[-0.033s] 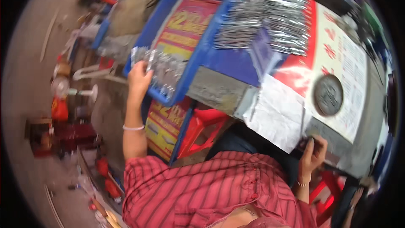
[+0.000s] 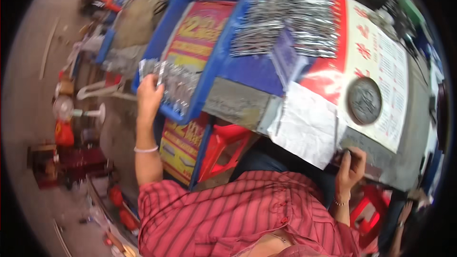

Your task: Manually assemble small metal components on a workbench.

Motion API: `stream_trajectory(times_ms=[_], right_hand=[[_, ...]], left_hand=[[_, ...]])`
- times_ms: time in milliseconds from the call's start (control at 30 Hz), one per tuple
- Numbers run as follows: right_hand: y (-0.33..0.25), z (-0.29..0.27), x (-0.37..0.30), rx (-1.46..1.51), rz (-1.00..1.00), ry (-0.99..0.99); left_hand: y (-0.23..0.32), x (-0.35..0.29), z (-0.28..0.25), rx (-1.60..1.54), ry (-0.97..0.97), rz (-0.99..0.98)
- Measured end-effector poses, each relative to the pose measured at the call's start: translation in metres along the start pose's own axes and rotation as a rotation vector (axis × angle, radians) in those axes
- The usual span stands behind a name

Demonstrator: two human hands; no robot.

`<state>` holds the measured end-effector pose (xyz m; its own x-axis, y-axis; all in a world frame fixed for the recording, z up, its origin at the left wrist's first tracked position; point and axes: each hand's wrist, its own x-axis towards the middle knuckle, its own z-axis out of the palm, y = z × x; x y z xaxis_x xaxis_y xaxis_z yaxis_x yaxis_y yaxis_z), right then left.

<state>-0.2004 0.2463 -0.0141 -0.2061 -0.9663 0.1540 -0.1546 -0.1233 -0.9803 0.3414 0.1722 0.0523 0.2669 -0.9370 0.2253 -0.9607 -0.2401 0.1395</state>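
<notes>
My left hand (image 2: pixel 150 93) is at the near left corner of a blue plastic tray (image 2: pixel 220 38), its fingers pinched on a thin silvery metal strip (image 2: pixel 162 70). Beside it in the tray lies a row of similar shiny metal pieces (image 2: pixel 180 88), blurred, on a printed red and yellow sheet (image 2: pixel 202 26). At the table's near edge my right hand (image 2: pixel 351 167) is closed, with the thumb against the fingers. Something dark is at its fingertips, too unclear to name. Close to it lies a crumpled white paper (image 2: pixel 304 126) with thin rods on it.
A wide stack of silvery strips (image 2: pixel 290 16) covers the far middle of the table. Right of it, a round dark dish (image 2: pixel 364 101) with small pieces sits on a printed poster (image 2: pixel 381 57). Red stools (image 2: pixel 223 150) stand below the table edge. A small fan (image 2: pixel 64 109) is at the left.
The whole view has shifted slightly, so the table and tray appear a little further left. Both hands keep nearly the same places beside the tray and the paper.
</notes>
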Motion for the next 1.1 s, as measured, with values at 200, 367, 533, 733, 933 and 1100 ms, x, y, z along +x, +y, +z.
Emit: stream_trajectory(times_ms=[200,367,533,733,933,1100], right_hand=[[-0.015,-0.025,0.033,-0.153,0.031,-0.095],[-0.040,-0.038,0.098,-0.505,-0.238,-0.201],[-0.030,-0.043,0.151,-0.847,-0.309,-0.371],[-0.021,-0.033,0.168,-1.063,-0.296,-0.476],[-0.006,-0.037,0.181,-1.123,-0.327,-0.492],[-0.016,-0.038,0.184,-1.037,-0.262,-0.533]], left_hand=[[0.006,0.005,-0.011,0.112,-0.090,-0.025],[0.015,0.006,-0.006,0.053,-0.080,-0.031],[0.005,-0.007,-0.022,-0.067,0.132,0.015],[0.109,-0.056,-0.057,-0.955,0.061,-0.052],[0.208,-0.091,-0.029,-1.558,-0.394,-0.008],[0.257,-0.108,-0.004,-1.657,-0.691,0.172]])
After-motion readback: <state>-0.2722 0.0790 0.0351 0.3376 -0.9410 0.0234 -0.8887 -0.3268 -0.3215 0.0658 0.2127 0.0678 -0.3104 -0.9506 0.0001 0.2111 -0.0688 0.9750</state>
